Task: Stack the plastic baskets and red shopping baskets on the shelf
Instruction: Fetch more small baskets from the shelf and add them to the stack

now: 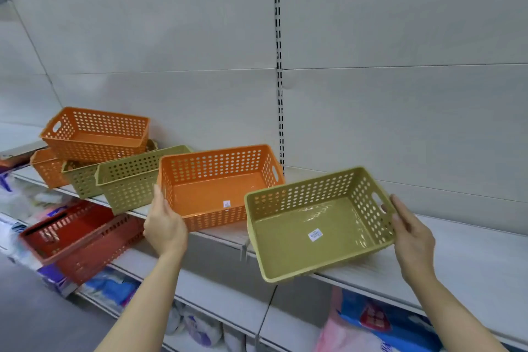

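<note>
While the left hand [165, 226] grips the near left corner of a perforated orange plastic basket [217, 188], with the thumb up along the basket's side wall, the right hand [411, 240] holds the right end of a perforated olive-green plastic basket [317, 226], fingers [398, 208] laid against the wall by its handle slot. Both baskets sit on the pale grey shelf [471, 263], the green one tilted toward the camera with its near edge hanging over the shelf's front lip and its left rim overlapping the orange basket's right corner. Each has a small white label on its floor. To the left on the same shelf stands a second olive-green perforated basket [128, 177], just beside the orange one, and behind it a third green basket [81, 180] of which only part shows. Further left, an orange perforated basket [97, 134] rests crookedly on top of these, and another orange one [47, 167] sits low at the far end. Below and in front of that shelf, two red slotted shopping baskets [83, 237] lie tilted on a lower ledge, one against the other. Packaged goods [380, 323] in blue, pink and white wrappers fill the shelves underneath.
</note>
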Motion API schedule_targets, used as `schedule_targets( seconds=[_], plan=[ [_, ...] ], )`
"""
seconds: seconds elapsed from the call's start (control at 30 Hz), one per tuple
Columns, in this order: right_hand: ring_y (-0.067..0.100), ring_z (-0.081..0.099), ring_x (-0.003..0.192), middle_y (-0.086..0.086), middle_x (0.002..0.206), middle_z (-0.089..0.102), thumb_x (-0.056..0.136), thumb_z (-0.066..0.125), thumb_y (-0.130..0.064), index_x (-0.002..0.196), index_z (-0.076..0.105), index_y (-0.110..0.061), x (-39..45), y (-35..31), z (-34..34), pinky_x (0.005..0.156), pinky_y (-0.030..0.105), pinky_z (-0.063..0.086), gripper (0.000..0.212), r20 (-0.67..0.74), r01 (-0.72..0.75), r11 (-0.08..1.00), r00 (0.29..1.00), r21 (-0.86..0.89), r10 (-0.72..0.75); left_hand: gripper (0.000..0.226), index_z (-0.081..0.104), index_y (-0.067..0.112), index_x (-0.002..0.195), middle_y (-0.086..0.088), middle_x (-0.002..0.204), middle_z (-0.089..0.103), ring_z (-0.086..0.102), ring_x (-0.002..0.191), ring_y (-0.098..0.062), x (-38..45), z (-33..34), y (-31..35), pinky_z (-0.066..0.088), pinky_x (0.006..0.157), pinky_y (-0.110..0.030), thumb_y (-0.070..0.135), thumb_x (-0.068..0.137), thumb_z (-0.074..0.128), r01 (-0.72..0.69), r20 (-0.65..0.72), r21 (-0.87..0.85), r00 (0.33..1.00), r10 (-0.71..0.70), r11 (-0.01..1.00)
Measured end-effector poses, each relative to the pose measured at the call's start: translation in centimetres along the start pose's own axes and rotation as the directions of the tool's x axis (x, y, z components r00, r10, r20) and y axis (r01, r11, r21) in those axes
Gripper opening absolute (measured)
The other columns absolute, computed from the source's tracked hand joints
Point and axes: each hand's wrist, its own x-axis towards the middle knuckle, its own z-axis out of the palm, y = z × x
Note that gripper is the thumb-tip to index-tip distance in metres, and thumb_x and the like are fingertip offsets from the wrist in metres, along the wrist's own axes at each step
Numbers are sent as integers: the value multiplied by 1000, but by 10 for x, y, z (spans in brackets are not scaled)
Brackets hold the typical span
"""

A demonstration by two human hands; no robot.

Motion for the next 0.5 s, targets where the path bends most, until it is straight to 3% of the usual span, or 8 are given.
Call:
schedule_targets(
  seconds=[0.07,0.2,0.37,0.5],
  plan=[
    [4,58,115,-31,103,65,99,51,-12,128,60,-34,-4,-3,-30,96,13,45,38,-7,11,1000,1000,9,-11,45,45,18,149,-26,124,65,62,103,-50,-28,-5,18,46,88,-51,11,105,40,18,-11,-11,1000,-18,1000],
    [8,57,120,-8,126,65,99,49,-11,129,59,-33,-11,-13,-94,108,34,42,38,1,34,998,999,45,-34,46,45,18,149,-21,131,63,61,106,-49,-84,-14,54,47,89,-52,11,104,41,-3,-40,-47,999,1,999],
    [6,60,115,-3,124,67,99,50,-9,127,60,-32,-19,-38,-163,106,37,45,38,-37,48,992,998,114,-44,47,45,17,149,-19,136,60,59,115,-46,-141,-29,100,45,97,-51,11,103,42,-14,-60,-123,998,7,992],
    [-1,59,115,-9,125,65,99,50,-10,128,61,-31,-31,-59,-209,106,35,45,38,-102,96,989,991,115,-85,47,43,14,150,-24,132,61,57,115,-47,-169,-43,144,42,98,-51,10,103,40,-43,-55,-179,998,33,983]
  ],
)
